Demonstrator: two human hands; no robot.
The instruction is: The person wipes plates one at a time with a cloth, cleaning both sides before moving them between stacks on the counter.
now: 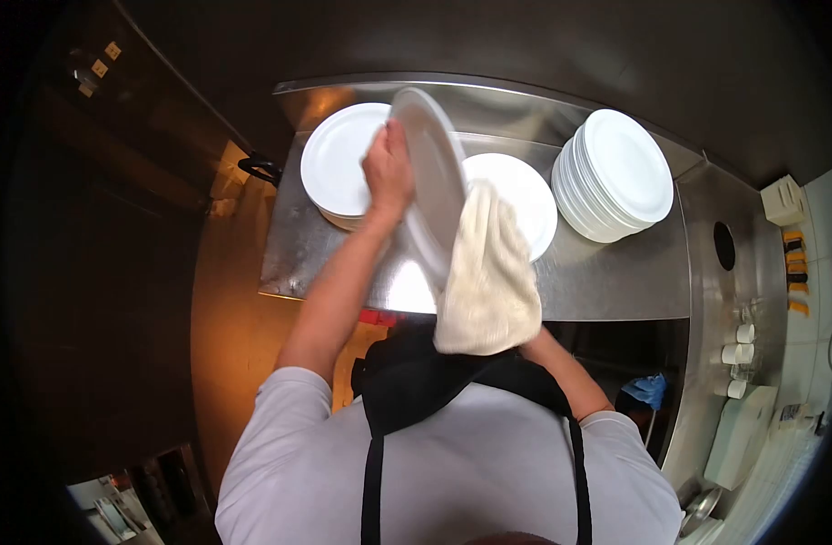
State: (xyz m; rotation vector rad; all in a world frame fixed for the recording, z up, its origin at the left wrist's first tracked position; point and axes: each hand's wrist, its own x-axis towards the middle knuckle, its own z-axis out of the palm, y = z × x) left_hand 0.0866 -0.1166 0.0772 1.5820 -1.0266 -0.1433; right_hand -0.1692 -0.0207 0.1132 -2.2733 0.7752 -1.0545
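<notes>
While our left hand (388,177) clamps the rim of a plate (434,173), fingers closed on it, we hold the plate tilted on edge above the counter (615,282); the plate lies just right of that hand, touching it; a cloth (488,282) drapes against the plate's lower right side; our right hand is hidden under the cloth, so we cannot tell its grip; behind sit a left stack (339,173), middle stack (525,200) and right stack (620,173).
</notes>
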